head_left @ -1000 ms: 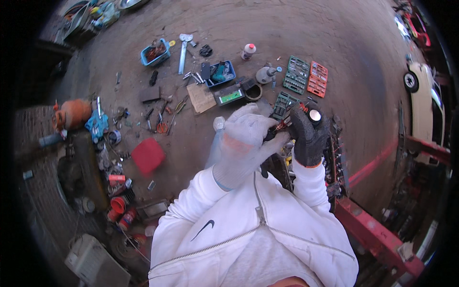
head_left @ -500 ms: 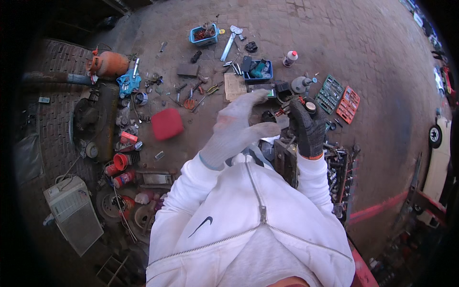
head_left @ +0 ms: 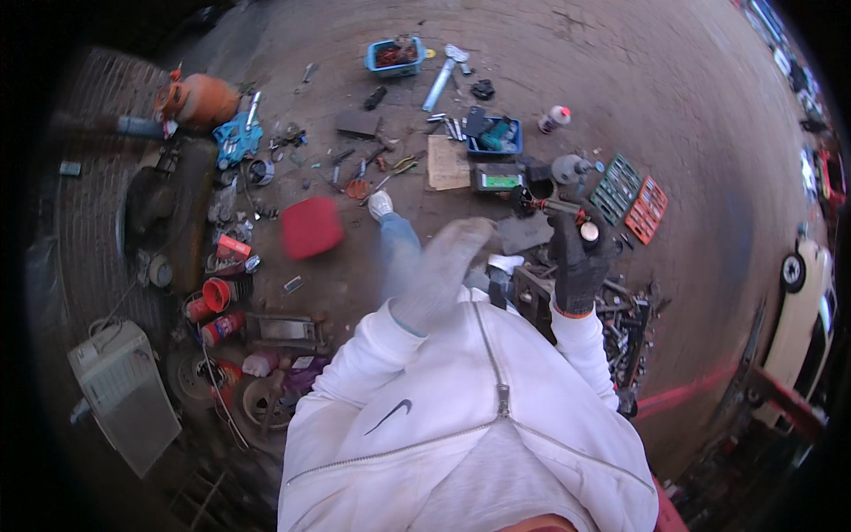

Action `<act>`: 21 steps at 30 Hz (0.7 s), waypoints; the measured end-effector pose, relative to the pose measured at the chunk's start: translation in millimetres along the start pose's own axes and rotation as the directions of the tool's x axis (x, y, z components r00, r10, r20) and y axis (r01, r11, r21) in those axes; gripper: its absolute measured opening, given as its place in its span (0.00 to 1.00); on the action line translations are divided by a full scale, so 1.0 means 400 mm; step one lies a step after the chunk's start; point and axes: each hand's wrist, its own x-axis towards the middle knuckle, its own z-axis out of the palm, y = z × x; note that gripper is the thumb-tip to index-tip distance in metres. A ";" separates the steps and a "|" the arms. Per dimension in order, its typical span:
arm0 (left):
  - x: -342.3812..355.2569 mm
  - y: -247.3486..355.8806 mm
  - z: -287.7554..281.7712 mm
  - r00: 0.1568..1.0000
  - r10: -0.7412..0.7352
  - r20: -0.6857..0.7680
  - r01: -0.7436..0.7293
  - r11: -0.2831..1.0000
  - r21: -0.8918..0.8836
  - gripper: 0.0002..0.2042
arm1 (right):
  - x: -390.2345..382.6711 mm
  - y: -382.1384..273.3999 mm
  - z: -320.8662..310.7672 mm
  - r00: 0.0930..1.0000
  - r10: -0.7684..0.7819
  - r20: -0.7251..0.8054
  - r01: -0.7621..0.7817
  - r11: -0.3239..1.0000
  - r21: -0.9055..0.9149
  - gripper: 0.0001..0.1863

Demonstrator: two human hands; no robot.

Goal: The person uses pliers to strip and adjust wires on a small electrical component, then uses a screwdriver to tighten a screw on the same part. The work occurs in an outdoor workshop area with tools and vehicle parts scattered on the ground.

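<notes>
My left hand (head_left: 448,266), in a pale grey glove, is in front of my chest; motion blurs its fingers, and I see nothing in it. To its right, my right hand (head_left: 581,270), in a dark glove with an orange cuff edge, is closed around a dark metal part (head_left: 558,207). This part has reddish bits, a bar reaching left and a pale round end; its exact kind is unclear. Beyond it stands a grey rounded can (head_left: 570,168). A flat grey plate (head_left: 525,233) lies between my hands, lower down.
On the ground are a red stool (head_left: 311,227), a cardboard sheet (head_left: 448,163), a blue bin (head_left: 496,136) with a green power tool, and green (head_left: 618,188) and red socket sets (head_left: 646,210). Metal parts lie beside my right arm. An orange gas cylinder (head_left: 202,102) is far left.
My left hand has drawn back toward my chest, its fingers now blurred. My right hand has turned the metal part, so more of it shows. My left leg and shoe have come into view.
</notes>
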 end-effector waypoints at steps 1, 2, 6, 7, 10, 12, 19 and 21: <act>0.018 0.016 -0.029 0.989 -0.079 0.122 0.109 0.958 -0.265 0.22 | 0.003 -0.003 0.062 0.998 -0.061 0.035 0.063 0.997 -0.050 0.12; 0.035 0.033 -0.065 0.958 -0.157 0.239 0.256 0.843 -0.473 0.22 | 0.005 -0.009 0.125 0.955 -0.275 0.109 0.288 0.947 -0.144 0.14; 0.098 0.108 -0.260 0.974 0.023 0.226 0.163 0.623 -0.765 0.21 | 0.037 -0.032 0.387 0.737 -0.249 0.629 0.552 0.759 -0.347 0.19; 0.110 0.126 -0.328 0.977 0.054 0.207 0.126 0.635 -0.762 0.19 | 0.045 -0.034 0.454 0.658 -0.204 0.725 0.611 0.707 -0.356 0.21; 0.139 0.162 -0.500 0.998 0.015 0.057 0.032 0.686 -0.727 0.15 | 0.063 -0.032 0.635 0.516 -0.086 0.852 0.574 0.773 -0.270 0.25; 0.145 0.175 -0.607 0.992 -0.121 -0.029 0.060 0.674 -0.736 0.11 | 0.075 -0.019 0.731 0.388 -0.002 0.921 0.601 0.759 -0.251 0.27; 0.161 0.209 -0.830 0.998 0.055 0.007 -0.022 0.515 -0.857 0.11 | 0.094 0.023 0.921 0.441 0.204 0.874 0.492 0.759 -0.426 0.22; 0.156 0.215 -0.850 0.993 -0.110 -0.051 0.025 0.598 -0.801 0.10 | 0.104 0.038 0.972 0.466 0.001 0.885 0.682 0.636 -0.360 0.21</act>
